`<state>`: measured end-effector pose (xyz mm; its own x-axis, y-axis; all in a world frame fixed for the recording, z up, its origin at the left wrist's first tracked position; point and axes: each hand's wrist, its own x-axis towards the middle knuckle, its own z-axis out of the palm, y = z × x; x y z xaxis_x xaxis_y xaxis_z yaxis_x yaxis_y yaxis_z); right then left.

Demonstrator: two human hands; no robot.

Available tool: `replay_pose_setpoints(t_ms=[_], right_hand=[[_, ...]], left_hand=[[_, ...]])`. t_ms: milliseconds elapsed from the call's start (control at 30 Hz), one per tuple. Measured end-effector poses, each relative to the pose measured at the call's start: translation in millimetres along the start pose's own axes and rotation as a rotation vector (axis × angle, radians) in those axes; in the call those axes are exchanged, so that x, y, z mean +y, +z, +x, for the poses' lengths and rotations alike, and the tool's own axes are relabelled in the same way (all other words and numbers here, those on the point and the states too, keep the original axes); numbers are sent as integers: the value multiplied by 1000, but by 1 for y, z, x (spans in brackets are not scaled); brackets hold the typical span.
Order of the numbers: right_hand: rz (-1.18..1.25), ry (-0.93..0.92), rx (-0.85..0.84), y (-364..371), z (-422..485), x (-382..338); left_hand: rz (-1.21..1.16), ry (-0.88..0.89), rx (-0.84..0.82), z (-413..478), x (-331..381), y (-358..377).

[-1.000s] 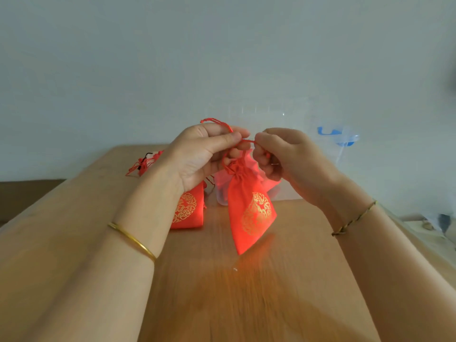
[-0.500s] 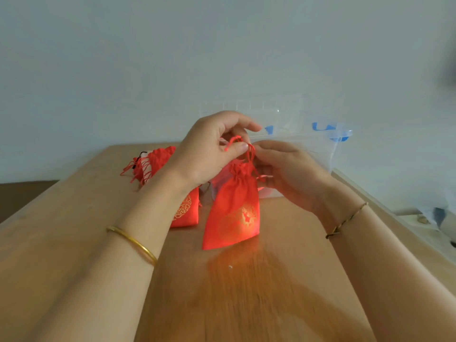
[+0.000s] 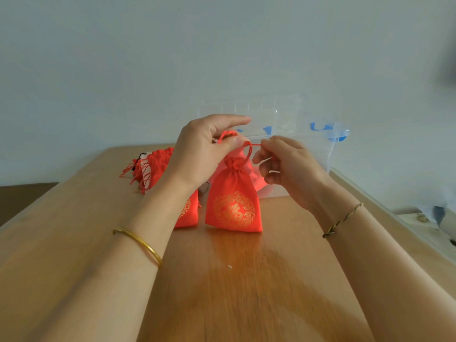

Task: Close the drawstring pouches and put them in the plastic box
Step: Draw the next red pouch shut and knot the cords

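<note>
Holds up a red drawstring pouch [image 3: 233, 206] by its cord [image 3: 248, 151], in the middle of the tabletop [image 3: 234, 280], just in front of the clear plastic box [image 3: 311, 149]. Hard to tell about the bottom of the pouch: on the wood or just over it.

Pinches one loop of the cord with the left hand [image 3: 209, 149], thumb pressed on a curled finger, first finger sticking out straight. Pinches the other bit of the cord with the right hand [image 3: 288, 169], fingers curled in. Most likely pulling to both sides, the usual way to squeeze a pouch top shut. Looks nearly done: neck bunched up tight, round gold picture facing the camera. Probably holds the pouch up by the cord to let its own weight help the pull.

Just to the left, down on the wood, another red pouch [image 3: 188, 213], partly hidden behind the left arm. Farther back on the left, a heap of more red pouches [image 3: 155, 166] with loose cords, close by and handy for the next grab.

Inside the box, something pink-red showing through the wall, maybe pouches put away already; too blurry to be sure. Looks open on top, and sits right behind the hands for a short drop.

Left to do, by the look of it: let go with one hand, lift the pouch over the box wall, put it in. Needs care with the thin cord, easy to slip or to catch on a finger.
</note>
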<state>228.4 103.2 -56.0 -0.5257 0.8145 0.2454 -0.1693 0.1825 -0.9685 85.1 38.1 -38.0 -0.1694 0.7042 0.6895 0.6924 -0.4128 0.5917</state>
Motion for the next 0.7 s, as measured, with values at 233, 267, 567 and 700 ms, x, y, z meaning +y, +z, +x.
replay_pose_setpoints(t_ms=[233, 267, 567, 700], right_hand=[[282, -72, 82, -3, -1, 0], [347, -80, 70, -3, -1, -1], [817, 45, -8, -10, 1, -1], [516, 94, 64, -8, 3, 7]], left_hand=[[-128, -222, -77, 0, 4, -11], [-154, -241, -97, 0, 5, -14], [-478, -327, -134, -1, -1, -32], [-813, -354, -81, 1, 5, -18]])
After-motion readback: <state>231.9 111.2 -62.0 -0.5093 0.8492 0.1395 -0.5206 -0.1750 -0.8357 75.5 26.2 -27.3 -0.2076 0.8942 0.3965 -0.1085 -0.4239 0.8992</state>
